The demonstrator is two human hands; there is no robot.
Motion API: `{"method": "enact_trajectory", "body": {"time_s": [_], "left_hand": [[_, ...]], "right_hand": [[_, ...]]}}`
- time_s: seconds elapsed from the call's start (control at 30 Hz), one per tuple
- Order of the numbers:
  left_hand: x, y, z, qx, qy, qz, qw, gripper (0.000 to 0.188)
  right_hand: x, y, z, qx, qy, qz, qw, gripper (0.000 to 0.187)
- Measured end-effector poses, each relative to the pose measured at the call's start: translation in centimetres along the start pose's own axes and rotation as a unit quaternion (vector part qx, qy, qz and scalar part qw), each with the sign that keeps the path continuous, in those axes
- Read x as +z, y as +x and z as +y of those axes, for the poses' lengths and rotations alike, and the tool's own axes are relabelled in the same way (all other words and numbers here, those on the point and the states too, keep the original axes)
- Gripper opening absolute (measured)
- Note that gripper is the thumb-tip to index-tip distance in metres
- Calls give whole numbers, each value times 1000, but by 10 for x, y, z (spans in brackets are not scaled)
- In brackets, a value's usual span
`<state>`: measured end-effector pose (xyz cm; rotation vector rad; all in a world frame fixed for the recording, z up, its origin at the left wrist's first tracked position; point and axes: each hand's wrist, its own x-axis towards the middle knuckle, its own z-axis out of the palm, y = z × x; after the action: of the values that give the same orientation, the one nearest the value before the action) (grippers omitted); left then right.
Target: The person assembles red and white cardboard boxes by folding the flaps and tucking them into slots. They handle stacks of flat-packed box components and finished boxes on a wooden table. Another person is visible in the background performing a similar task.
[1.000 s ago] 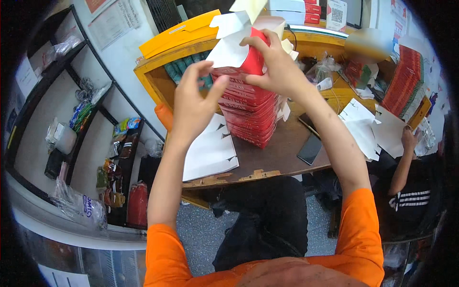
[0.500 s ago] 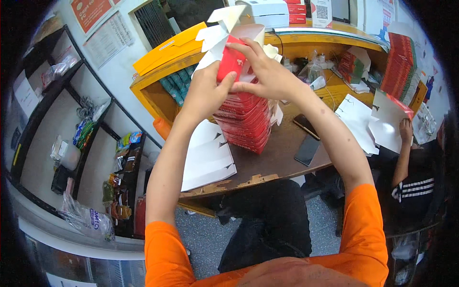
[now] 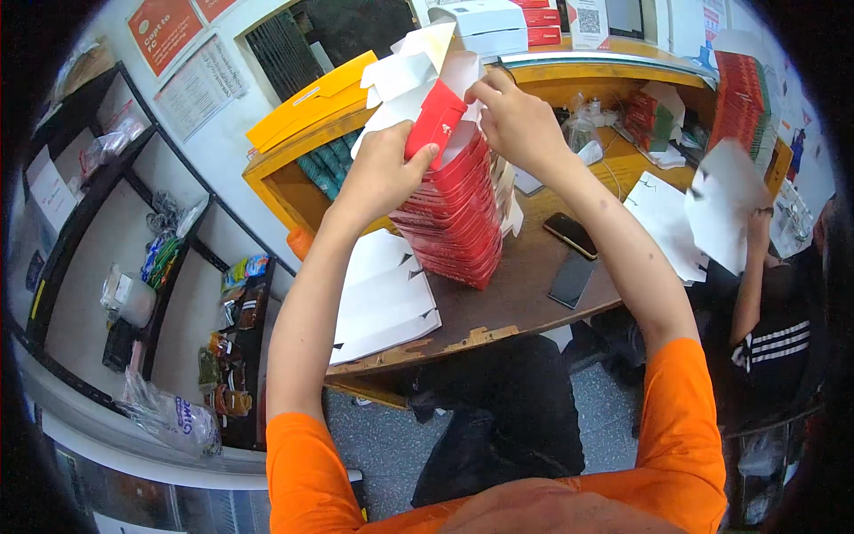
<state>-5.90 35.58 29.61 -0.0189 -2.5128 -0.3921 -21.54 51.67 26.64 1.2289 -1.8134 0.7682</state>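
The left hand [image 3: 382,173] and right hand [image 3: 516,120] both grip a red box [image 3: 436,129] above the red stack [image 3: 458,218]. Bare table [image 3: 525,285] lies at five o'clock.

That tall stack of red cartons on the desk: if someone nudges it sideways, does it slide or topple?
Likely topples or shears: the stack of red cartons is tall, narrow and already leans. The layers look like loose nested folded card, so they would probably slip apart. Probably light, since the left hand and right hand handle the top carton easily.
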Motion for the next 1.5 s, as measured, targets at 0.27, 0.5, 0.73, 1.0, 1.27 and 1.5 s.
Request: {"method": "enact_trajectory", "body": {"time_s": [0.27, 0.5, 0.73, 1.0, 1.27, 1.5], "left_hand": [[-1, 9, 0, 4, 33, -34, 999, 32], [-5, 16, 4, 12, 87, -78, 993, 36], [-3, 19, 0, 42, 100, -78, 991, 35], [8, 15, -1, 58, 126, -44, 989, 29], [14, 19, -3, 14, 71, -56, 996, 43], [26, 27, 0, 65, 73, -49, 994, 56]], "right_hand": [[1, -27, -9, -91, 71, -114, 987, 31], [5, -27, -6, -81, 139, -165, 973, 19], [18, -32, -2, -93, 279, -118, 948, 12], [15, -33, -4, -86, 304, -109, 943, 9], [14, -34, -12, -95, 227, -103, 964, 14], [9, -33, -6, -138, 59, -104, 983, 15]]}}
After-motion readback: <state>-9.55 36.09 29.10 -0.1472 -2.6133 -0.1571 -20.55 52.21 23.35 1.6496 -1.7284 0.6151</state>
